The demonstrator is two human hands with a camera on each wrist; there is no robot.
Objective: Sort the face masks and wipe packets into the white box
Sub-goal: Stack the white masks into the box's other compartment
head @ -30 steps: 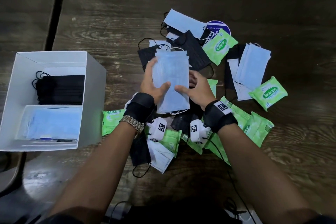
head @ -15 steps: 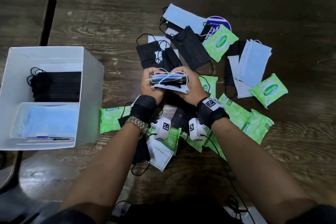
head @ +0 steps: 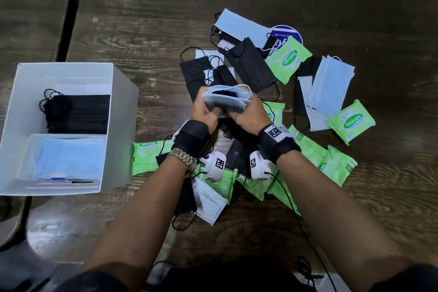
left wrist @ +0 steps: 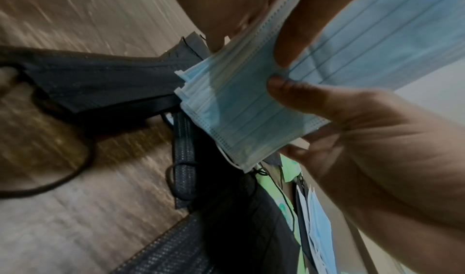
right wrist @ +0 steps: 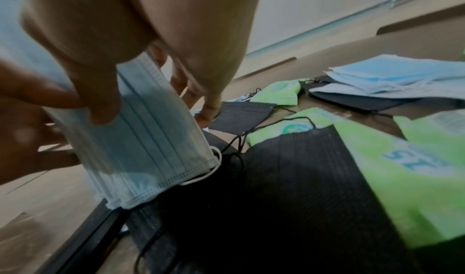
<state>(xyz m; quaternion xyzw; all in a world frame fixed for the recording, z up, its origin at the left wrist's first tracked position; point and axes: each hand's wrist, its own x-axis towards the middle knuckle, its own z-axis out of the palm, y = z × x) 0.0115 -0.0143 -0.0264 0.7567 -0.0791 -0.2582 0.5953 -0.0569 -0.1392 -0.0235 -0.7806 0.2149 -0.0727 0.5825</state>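
White box (head: 123,92) sits at far left on the wooden table (head: 154,19); two compartments show, black masks (head: 78,114) stacked in the far one, blue masks (head: 68,161) in the near one. No wipes visible inside.

Right of the box, a green wipe packet (head: 144,156) lies on the table, partly under the left forearm. Next right, left hand (head: 203,111) and right hand (head: 246,116) meet over the loose pile, both gripping one small blue mask stack (head: 225,101) held above the table, fingers and thumbs curled round it; white ear loops sit on top. In the left wrist view the stack (left wrist: 249,107) is pinched by the thumb and fingers (left wrist: 289,39); the right wrist view shows the same stack (right wrist: 151,139) edge down.

The stack's long axis runs left-right between the hands. Box lies well left of it, so the left hand is the nearer one; the near blue compartment looks like the target, a leftward carry.

Further right of the box: loose black masks (head: 246,66), a second wipe packet (head: 288,59), more blue masks (head: 329,87), and a third packet (head: 350,123) at the pile's right edge. Much still unsorted.
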